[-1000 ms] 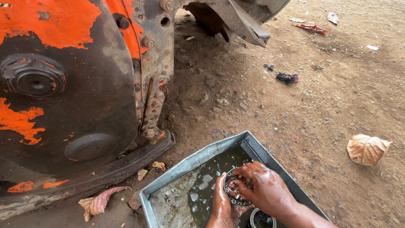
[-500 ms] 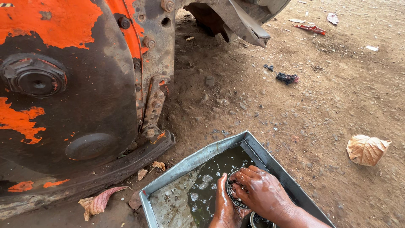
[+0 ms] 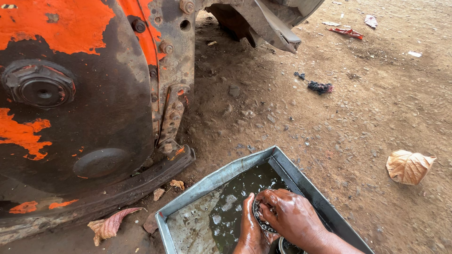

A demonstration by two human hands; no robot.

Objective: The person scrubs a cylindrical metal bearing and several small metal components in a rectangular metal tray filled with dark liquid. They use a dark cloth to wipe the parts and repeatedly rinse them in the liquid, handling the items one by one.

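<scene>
The right hand is curling its fingers over a bearing, and the left hand is cupping it from below, both gripping it just above the murky liquid in the metal tray. The bearing looks heavy, rigid and oily-slick, so the outer ring seems the surest hold. Fingers are covering most of it; a second round part is cut off at the frame's edge. Dirt ground and an orange machine are surrounding the tray.

Soft, even daylight fills the scene. A deep shadow lies under the orange machine. The liquid in the tray shows pale glare. Focus is sharp, and the edges bend slightly.
</scene>
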